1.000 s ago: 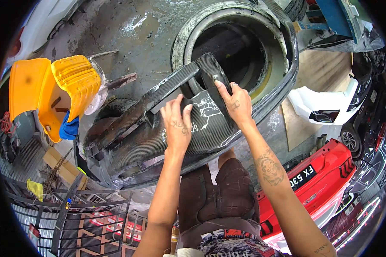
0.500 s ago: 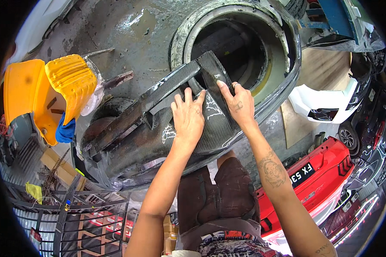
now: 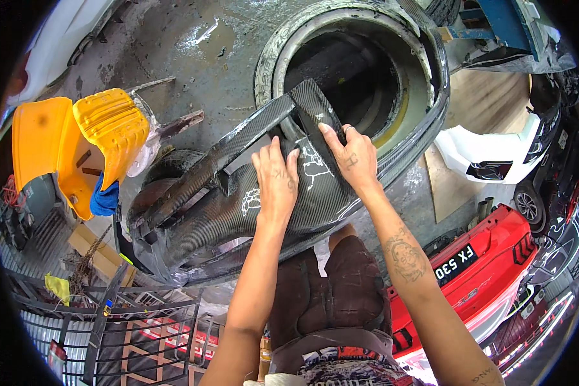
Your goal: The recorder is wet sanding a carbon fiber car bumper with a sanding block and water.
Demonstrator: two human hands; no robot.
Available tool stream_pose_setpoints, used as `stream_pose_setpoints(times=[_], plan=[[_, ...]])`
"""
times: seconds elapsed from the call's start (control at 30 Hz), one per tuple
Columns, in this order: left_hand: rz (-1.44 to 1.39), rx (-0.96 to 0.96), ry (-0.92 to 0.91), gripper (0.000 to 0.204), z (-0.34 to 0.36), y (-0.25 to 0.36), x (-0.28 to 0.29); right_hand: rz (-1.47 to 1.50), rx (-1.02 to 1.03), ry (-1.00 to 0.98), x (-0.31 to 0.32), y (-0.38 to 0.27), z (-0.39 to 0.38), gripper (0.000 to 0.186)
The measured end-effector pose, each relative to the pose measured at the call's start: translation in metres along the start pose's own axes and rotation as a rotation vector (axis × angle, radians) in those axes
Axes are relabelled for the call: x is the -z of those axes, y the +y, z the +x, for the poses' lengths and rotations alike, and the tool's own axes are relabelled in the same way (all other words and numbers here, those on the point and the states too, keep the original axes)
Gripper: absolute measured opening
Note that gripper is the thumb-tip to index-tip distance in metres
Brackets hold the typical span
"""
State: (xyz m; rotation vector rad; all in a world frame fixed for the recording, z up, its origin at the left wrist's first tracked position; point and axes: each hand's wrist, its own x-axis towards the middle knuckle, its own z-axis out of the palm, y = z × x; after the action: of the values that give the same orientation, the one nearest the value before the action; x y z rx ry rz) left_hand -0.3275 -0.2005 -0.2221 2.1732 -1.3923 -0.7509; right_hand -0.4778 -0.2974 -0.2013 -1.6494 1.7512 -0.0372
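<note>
Carbon-fibre panel (image 3: 238,199), seemingly under both flat hands

Bare forearms, tattooed right forearm (image 3: 402,254), dark brown shorts (image 3: 331,296), possibly patterned waistband.

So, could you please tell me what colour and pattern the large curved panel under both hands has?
Dark grey carbon-weave panel with white scribbles; head view.

Black rectangular number plate (image 3: 457,260) with white characters on red bumper (image 3: 495,251), lower right.
</note>
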Motion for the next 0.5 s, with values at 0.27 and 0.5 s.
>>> stream_pose_setpoints(times=[0.27,0.5], plan=[[0.066,0.075,0.1,0.033,0.017,0.013,-0.029,0.053,0.005,-0.017,0.003,0.001,0.0,0.07],[0.047,0.06,0.107,0.026,0.007,0.013,-0.036,0.085,0.059,-0.008,0.0,0.007,0.001,0.069]])
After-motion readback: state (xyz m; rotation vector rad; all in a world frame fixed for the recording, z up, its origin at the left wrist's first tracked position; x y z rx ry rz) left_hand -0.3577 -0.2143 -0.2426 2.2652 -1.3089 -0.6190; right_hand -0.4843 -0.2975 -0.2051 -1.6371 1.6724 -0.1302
